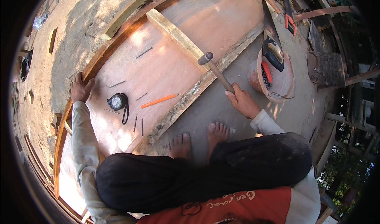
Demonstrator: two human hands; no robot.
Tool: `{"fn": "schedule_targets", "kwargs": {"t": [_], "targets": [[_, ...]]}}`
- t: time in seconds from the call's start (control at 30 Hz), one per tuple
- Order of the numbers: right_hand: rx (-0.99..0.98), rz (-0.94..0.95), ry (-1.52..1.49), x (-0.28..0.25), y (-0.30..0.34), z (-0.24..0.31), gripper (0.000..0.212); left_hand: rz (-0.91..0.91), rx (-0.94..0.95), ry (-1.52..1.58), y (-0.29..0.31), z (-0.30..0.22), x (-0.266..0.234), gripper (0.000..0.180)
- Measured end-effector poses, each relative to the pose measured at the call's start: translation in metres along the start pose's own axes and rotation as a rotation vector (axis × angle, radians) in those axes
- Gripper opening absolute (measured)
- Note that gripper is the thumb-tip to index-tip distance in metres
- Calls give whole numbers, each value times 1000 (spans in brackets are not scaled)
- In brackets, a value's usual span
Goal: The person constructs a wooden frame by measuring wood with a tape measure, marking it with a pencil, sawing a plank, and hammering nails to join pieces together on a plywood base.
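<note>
Right hand is gripping the hammer right of centre; left hand, half-open, is resting on the wooden edge at left. Nails are lying loose left of centre; a jolt could be scattering them.

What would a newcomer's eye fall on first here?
Probably the hammer in the person's right hand, its head seen over the near end of the pale crossbar. Next, the bright orange pencil near the tape measure on the panel, left of centre. Then the handsaw at upper right, its handle over the bucket.
</note>
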State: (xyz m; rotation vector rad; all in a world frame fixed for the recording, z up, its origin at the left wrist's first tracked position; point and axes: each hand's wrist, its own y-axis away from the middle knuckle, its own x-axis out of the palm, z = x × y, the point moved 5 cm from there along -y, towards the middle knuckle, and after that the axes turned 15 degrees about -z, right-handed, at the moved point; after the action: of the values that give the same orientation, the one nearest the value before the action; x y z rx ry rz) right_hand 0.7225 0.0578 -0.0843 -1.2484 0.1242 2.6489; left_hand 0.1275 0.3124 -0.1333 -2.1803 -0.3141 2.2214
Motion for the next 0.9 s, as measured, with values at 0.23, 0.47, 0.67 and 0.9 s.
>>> {"fn": "schedule_targets", "kwargs": {"t": [0.23, 0.47, 0.67, 0.9], "targets": [[266, 196, -550, -4, -52, 68, 29, 0, -7, -55, 7, 4, -14, 92], [-282, -240, -111, 42, -152, 97, 27, 37, 0, 24, 3, -5, -12, 100], [322, 321, -522, 79, -143, 75, 29, -547, 255, 379, 15, -71, -46, 41], [410, 267, -610, 75, -133, 68, 26, -41, 516, 640, 36, -214, -25, 37]]}}
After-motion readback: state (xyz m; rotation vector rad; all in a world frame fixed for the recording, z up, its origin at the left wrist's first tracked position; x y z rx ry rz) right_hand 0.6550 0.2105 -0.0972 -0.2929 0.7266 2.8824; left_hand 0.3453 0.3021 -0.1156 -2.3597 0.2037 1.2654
